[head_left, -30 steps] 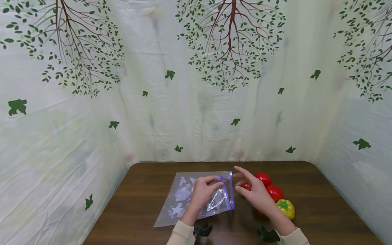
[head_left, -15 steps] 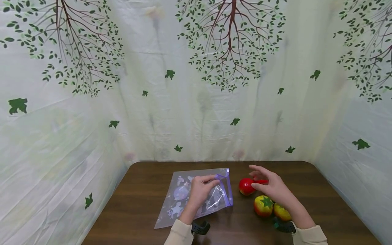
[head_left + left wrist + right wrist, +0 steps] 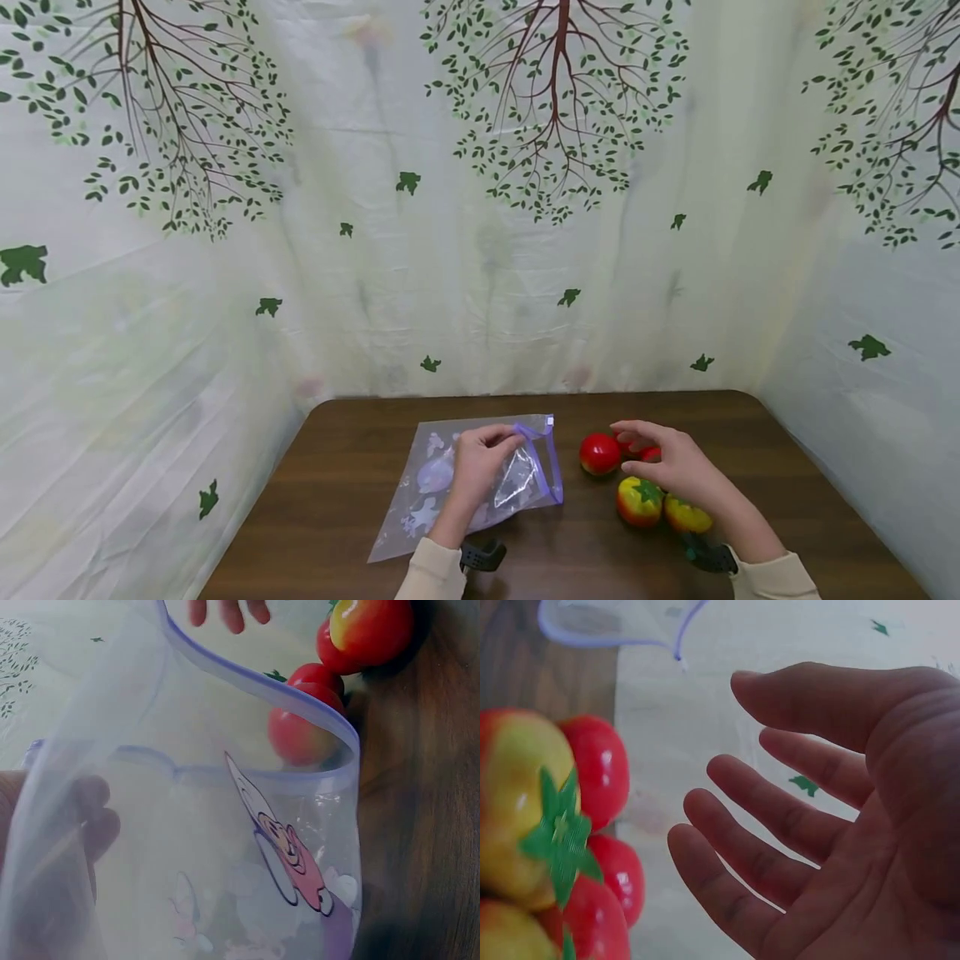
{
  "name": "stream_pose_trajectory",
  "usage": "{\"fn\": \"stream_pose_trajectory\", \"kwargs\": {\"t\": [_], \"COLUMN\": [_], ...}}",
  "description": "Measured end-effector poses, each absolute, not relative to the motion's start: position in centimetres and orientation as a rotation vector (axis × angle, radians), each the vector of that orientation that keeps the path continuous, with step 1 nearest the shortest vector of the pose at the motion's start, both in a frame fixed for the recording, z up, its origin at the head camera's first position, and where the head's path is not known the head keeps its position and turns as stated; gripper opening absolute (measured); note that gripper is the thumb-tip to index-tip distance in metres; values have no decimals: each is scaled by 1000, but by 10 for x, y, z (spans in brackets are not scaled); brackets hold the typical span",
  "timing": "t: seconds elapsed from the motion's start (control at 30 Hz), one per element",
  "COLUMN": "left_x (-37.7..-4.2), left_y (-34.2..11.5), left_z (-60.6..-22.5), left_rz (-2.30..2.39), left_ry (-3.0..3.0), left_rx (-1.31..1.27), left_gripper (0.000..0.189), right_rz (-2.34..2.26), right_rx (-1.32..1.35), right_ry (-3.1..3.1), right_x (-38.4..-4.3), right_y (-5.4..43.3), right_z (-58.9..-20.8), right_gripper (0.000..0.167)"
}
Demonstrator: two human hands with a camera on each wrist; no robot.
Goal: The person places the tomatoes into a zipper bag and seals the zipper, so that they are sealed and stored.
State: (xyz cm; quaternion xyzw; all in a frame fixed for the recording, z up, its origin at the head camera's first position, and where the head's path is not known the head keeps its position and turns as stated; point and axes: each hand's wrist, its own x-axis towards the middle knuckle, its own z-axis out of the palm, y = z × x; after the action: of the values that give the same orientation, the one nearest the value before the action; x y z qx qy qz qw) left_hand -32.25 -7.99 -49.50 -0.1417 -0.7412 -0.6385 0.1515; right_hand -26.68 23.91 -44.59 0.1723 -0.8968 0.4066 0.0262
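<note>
In the head view my left hand [image 3: 472,471] pinches the purple-trimmed edge of a clear zip bag [image 3: 517,483] with printed cartoon figures. The bag [image 3: 225,855] gapes at its mouth in the left wrist view, fingers showing blurred through the plastic. My right hand [image 3: 678,467] hovers over a group of shiny tomatoes, fingers spread and thumb apart, holding nothing. A red tomato [image 3: 599,454] lies left of that hand, with more red ones partly hidden behind its fingers. Nearer me sit a yellow-red tomato [image 3: 639,502] with a green star-shaped top and a second yellowish one [image 3: 686,515].
Everything lies on a dark brown wooden table [image 3: 352,467]. Behind and beside it hangs a pale cloth [image 3: 495,333] printed with trees and green leaves. A dark band [image 3: 483,556] circles the left wrist, another band [image 3: 708,554] the right.
My right hand has moved right, from beside the bag's mouth to above the tomatoes, uncovering several of them. My left hand keeps its pinch on the bag. The head view has shifted slightly.
</note>
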Motion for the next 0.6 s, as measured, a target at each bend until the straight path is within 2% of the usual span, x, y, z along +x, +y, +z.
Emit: {"fn": "stream_pose_trajectory", "kwargs": {"t": [0.3, 0.5, 0.6], "left_x": [-318, -322, -320], "left_y": [-80, -81, -81], "left_z": [-486, -488, -485], "left_rz": [-1851, -1840, -1795], "left_ry": [-2110, -2147, -2174], "left_rx": [-426, -408, -421], "left_gripper": [11, 35, 40], "right_rz": [1077, 972, 908], "right_rx": [508, 482, 452], "right_ry": [-2746, -2796, -2834], "right_x": [-255, -250, -248], "right_y": [246, 245, 243], "right_z": [-471, -484, -487], "right_gripper": [46, 50, 50]}}
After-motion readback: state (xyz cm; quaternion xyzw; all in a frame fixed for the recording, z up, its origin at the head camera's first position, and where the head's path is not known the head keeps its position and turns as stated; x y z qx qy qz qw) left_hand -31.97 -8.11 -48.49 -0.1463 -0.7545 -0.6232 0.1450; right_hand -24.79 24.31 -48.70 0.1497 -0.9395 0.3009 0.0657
